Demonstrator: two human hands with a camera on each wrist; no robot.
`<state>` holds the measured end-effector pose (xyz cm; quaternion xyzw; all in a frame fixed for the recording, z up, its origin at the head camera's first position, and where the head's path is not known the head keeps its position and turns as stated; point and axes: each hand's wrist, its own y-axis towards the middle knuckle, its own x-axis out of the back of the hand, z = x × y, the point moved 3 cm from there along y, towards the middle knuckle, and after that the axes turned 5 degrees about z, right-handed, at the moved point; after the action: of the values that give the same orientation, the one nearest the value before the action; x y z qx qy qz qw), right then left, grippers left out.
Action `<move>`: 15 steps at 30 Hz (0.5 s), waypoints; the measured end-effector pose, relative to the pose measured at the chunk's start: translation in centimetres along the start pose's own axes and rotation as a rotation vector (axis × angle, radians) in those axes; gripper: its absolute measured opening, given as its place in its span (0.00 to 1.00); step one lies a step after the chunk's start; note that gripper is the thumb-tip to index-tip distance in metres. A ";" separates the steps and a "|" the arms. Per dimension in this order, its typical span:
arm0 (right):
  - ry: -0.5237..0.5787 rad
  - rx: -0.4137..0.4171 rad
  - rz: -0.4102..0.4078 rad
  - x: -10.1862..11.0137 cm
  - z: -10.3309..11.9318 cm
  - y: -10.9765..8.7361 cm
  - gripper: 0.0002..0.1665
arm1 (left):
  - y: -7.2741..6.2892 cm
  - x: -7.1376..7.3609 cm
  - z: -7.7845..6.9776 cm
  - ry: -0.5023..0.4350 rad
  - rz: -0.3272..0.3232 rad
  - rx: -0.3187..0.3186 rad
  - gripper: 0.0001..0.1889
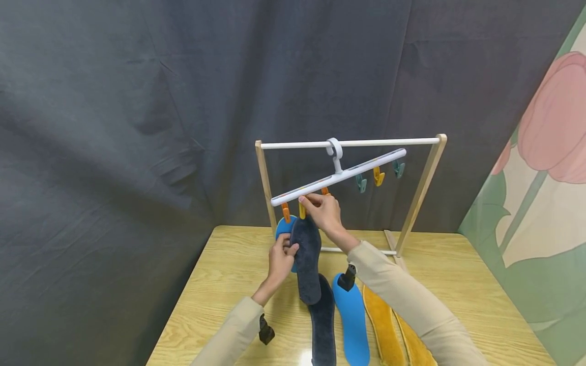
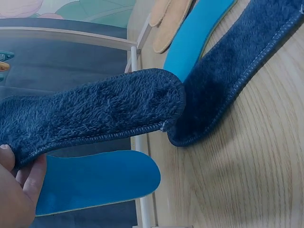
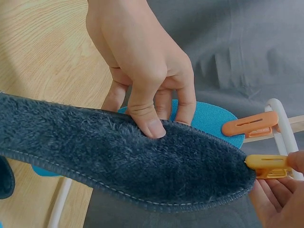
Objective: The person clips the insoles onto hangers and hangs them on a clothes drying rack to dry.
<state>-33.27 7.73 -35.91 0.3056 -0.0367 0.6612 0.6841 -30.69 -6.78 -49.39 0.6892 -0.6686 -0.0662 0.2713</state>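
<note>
A dark grey fuzzy insole [image 1: 308, 262] hangs upright below the left part of a white clip hanger [image 1: 316, 185]. My left hand [image 1: 280, 260] pinches its left edge, thumb on the fuzzy face [image 3: 199, 161]. At its top end, my right hand [image 1: 326, 212] pinches a yellow clip [image 3: 268, 164], whose tip meets the insole's end. Just behind, a blue insole [image 2: 99, 183] hangs from an orange clip [image 3: 249, 124]. Part of that blue insole is hidden by the dark one and my left hand.
The hanger hooks over a rack's white bar [image 1: 389, 143], tilted with its left end lower. Free clips, including a yellow one [image 1: 378, 176], hang on its right half. On the table lie a dark insole [image 1: 323, 325], a blue insole [image 1: 352, 325] and two mustard insoles [image 1: 384, 325].
</note>
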 end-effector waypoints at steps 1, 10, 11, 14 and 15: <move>-0.001 -0.002 0.000 0.0 0.0 0.0 0.17 | 0.0 -0.1 0.0 -0.005 0.000 0.004 0.12; 0.005 -0.012 0.008 0.0 -0.2 -0.1 0.17 | 0.1 -0.4 -0.3 -0.033 -0.007 0.014 0.11; 0.005 -0.011 0.009 0.0 -0.2 -0.1 0.18 | 0.2 -0.4 -0.3 -0.038 -0.009 0.010 0.11; 0.007 -0.007 0.013 0.1 -0.2 -0.1 0.18 | 0.3 -0.5 -0.5 -0.051 -0.015 -0.006 0.10; 0.008 -0.005 0.014 0.1 -0.2 -0.1 0.18 | 0.3 -0.5 -0.5 -0.056 -0.017 -0.010 0.10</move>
<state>-33.22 7.91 -36.09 0.3009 -0.0380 0.6669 0.6806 -30.76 -6.12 -48.94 0.6914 -0.6696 -0.0913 0.2556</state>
